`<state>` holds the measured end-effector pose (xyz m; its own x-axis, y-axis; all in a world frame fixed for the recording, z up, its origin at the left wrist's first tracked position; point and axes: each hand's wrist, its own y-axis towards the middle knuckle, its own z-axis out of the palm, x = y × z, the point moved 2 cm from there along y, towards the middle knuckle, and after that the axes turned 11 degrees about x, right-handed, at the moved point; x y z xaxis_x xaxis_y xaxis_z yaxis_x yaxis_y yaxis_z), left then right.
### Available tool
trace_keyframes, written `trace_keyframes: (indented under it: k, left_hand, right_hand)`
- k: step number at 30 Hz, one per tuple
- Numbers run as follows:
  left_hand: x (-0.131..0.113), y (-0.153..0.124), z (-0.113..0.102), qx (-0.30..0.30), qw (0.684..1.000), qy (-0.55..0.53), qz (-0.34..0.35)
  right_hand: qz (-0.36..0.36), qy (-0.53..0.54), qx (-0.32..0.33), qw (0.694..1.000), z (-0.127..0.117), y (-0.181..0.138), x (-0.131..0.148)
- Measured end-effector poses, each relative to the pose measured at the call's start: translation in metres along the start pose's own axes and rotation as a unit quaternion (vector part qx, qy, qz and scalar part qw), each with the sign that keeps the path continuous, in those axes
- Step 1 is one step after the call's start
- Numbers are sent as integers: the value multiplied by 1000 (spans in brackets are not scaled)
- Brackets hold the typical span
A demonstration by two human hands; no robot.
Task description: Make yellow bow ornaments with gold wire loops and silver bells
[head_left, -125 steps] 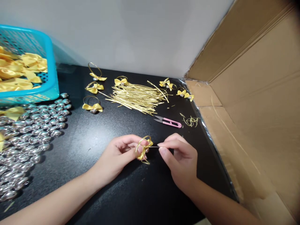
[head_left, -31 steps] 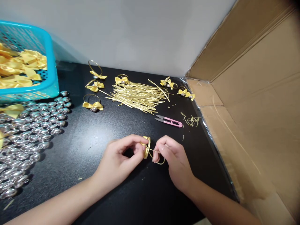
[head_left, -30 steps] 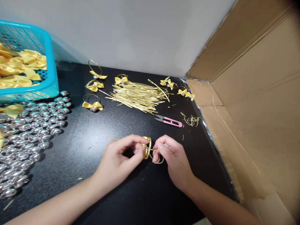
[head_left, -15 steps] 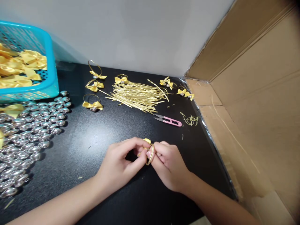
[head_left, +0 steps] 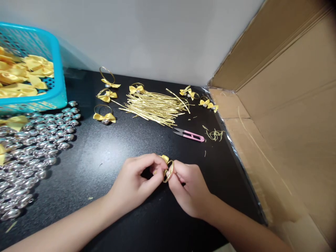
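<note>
The loop (head_left: 170,171), a small ring of gold wire with a yellow bow (head_left: 165,158) at its top, is held just above the worktop (head_left: 105,157), near its front middle, between both hands. The left hand (head_left: 136,178) grasps the bow side with thumb and forefinger. The right hand (head_left: 187,189) pinches the ring's right edge, its fingertips touching those of the left. Both are closed on the piece. Fingers hide what lies under the bow, so I cannot tell if a bead hangs there.

The step looks like a twist or cinch of the wire at the bow. It probably goes best with the left hand as the anchor, holding the bow flat, while the right turns the wire close to the knot. Small, even turns seem wise, since wire this thin likely kinks, and a pull far from the knot could draw the ring oval.

The pink snips (head_left: 190,135) lie beyond the right hand, apart from it. Farther back is the wire pile (head_left: 154,106), with finished rings (head_left: 104,117) to its left. Silver beads (head_left: 34,147) spread over the far left below the blue basket (head_left: 59,87), and a cardboard box (head_left: 275,115) lines the right edge.
</note>
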<state>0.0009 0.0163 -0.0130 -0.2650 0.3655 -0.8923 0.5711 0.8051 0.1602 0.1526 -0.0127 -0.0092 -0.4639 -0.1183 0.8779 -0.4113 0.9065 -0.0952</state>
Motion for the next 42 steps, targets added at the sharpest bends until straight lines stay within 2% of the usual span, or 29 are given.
trace_keyframes:
  k: [9,13,17,20,26,30,36,42]
  left_hand:
    - [-4,2,1,5,999,43,21]
    - [-4,0,1,10,999,49,5]
    - [-2,-1,2,23,999,43,-19]
    - [0,0,2,25,999,39,-23]
    - [4,0,1,13,997,-26,-67]
    - [9,-2,2,-4,993,-70,-94]
    - [10,-3,3,-3,992,-96,-88]
    - [4,1,0,7,996,-62,-62]
  right_hand:
    - [33,10,-20,999,5,-2,0]
    - [4,-41,-12,999,6,-1,0]
    - [-54,-109,4,993,7,-2,-2]
    - [-88,-123,8,989,8,-2,-2]
    - [-159,-24,-126,979,-1,-8,9]
    - [-125,27,-174,976,-9,-9,9]
    - [-77,159,-145,974,-9,-7,1]
    - [-58,209,-138,966,-6,-7,-3]
